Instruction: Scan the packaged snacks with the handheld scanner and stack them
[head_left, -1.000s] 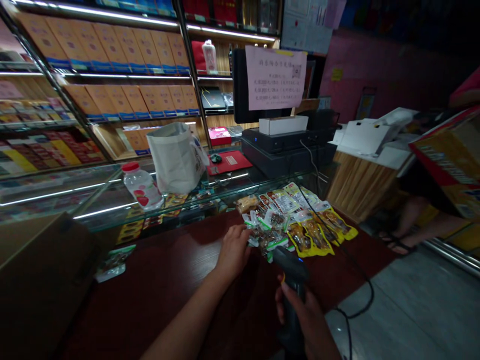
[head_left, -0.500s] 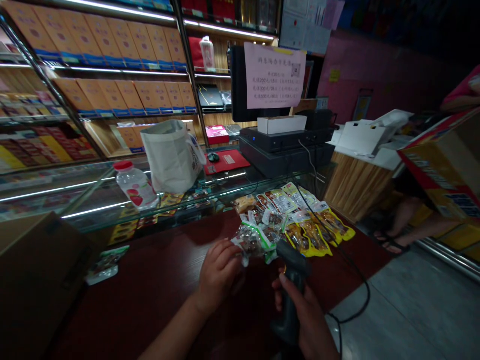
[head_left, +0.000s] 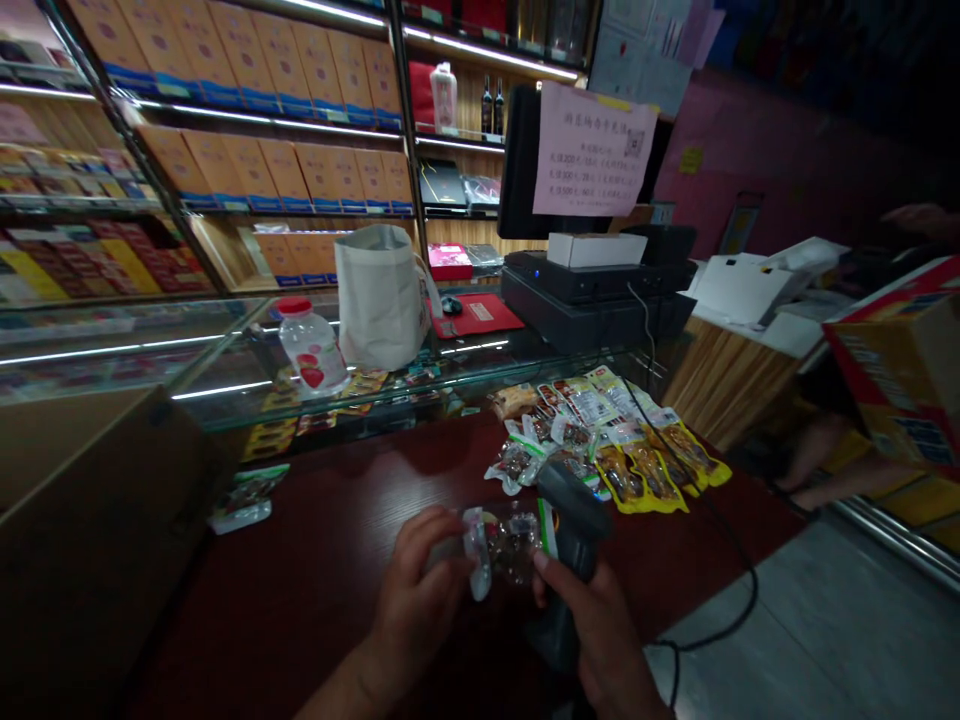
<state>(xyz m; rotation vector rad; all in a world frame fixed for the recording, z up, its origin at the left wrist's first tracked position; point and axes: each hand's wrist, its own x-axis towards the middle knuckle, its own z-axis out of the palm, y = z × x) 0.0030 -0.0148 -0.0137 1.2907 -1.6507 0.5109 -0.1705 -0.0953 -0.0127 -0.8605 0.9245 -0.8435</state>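
Left hand (head_left: pixel 416 580) half closed, fingers (head_left: pixel 450 530) curled and pinching the near end of a clear snack packet (head_left: pixel 504 548); right hand (head_left: pixel 592 640) closed firmly round the grip of a black handheld barcode scanner (head_left: pixel 566 540), with the thumb (head_left: pixel 541 566) against the packet's far edge. Just changed: packet now up off the heap and free of the desk (head_left: pixel 300 560), held between both hands, right beside the scanner's head, and apart from everything else on the desk. Scanner's window hidden from this view, so no telling exactly where it faces. In the hands, then: one packet, one scanner, with one black scanner cable (head_left: pixel 739 610) trailing away to the right of the right hand. Ahead of both hands, a heap of snack packets (head_left: pixel 592 440): about four yellow ones and about three clear ones with green strips, with others overlapped behind them and too jumbled for an exact count. Well left of the left hand, one more loose packet (head_left: pixel 244 498) on the desk. Farther ahead of the left hand, on a glass display case (head_left: pixel 217 345), one plastic bottle (head_left: pixel 311 348) with a red cap and one canvas tote bag (head_left: pixel 379 295). Ahead of the right hand, one black till (head_left: pixel 596 300) and one pink paper notice (head_left: pixel 592 150).
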